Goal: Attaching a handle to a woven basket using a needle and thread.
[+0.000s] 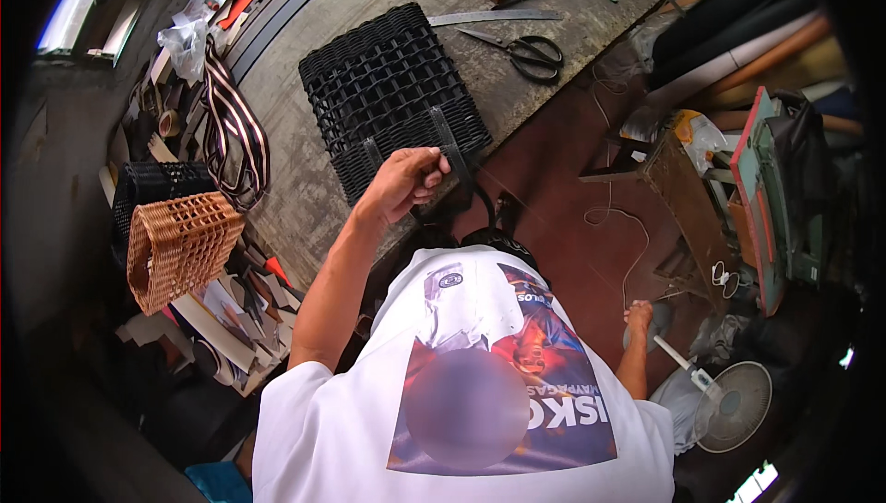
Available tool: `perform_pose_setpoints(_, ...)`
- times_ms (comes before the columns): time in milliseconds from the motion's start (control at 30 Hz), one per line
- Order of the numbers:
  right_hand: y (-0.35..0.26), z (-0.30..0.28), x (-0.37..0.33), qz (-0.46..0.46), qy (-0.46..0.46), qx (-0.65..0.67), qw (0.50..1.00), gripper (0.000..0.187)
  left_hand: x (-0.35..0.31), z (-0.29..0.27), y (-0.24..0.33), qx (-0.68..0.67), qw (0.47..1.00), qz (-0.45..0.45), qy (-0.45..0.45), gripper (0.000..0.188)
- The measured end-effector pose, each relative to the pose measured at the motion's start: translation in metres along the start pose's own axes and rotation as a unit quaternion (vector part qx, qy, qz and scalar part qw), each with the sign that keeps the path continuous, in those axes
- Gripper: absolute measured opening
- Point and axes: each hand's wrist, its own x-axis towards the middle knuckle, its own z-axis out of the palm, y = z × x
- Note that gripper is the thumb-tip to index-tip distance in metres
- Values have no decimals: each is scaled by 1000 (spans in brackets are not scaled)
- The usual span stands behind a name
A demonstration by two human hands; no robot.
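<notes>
A black woven bag (392, 88) lies on its side on the worktable, its lattice panel facing up. Two dark straps are fixed to its near edge, and the right-hand strap (449, 143) loops down past the table edge. My left hand (412, 182) is closed beside that strap, with thumb and forefinger pinched together at the bag's near edge. What the pinch holds is too small to name. Far out to the right, low beside my body, my right hand (639, 315) is closed in a fist. Its contents, if any, are hidden.
Black-handled scissors (533, 58) and a metal ruler (498, 17) lie right of the bag on the worktable (286, 171). An orange-brown woven basket (185, 245) stands at left near striped straps (231, 134). A fan (734, 406) and a trailing cord (637, 254) are at right.
</notes>
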Motion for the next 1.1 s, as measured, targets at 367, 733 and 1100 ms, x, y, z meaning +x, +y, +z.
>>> perform_pose_setpoints(367,-371,92,-265,-795,-133,95,584,28,-9,23,-13,-182,969,56,159,12)
perform_pose_setpoints(733,-416,160,-315,-867,-177,77,460,11,-24,33,-16,-282,926,128,214,17)
perform_pose_setpoints(1100,-399,149,-324,-865,-122,62,483,5,-3,-16,3,652,608,405,205,41)
